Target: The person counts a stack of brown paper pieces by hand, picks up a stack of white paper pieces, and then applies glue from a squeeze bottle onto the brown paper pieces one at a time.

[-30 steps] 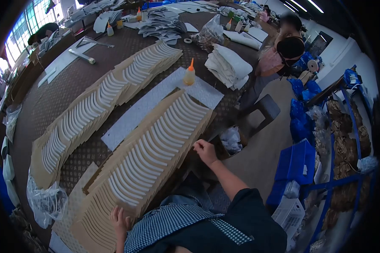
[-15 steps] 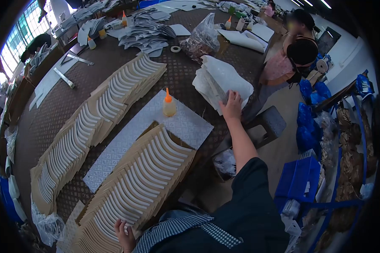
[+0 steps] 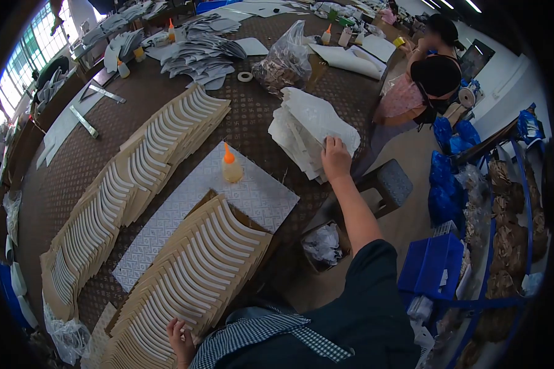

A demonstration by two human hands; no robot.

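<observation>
Brown pieces (image 3: pixel 191 277) lie spread in two long rows. Right hand (image 3: pixel 337 161) touches piled white sheets (image 3: pixel 317 120), can't tell if pinching; left hand (image 3: pixel 180 341) is by the pieces, fingers apart.

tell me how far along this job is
Looks done: the far fanned row of tan pieces with white strips. In hand: the right hand touches loose white sheets; the left hand is at the similar nearer row. Perhaps left: those sheets.

The right arm reaches out to the far right, its hand (image 3: pixel 337 158) palm down with fingers bent; the left hand (image 3: pixel 181 341) is held low and near, fingers loosely curled.
</observation>
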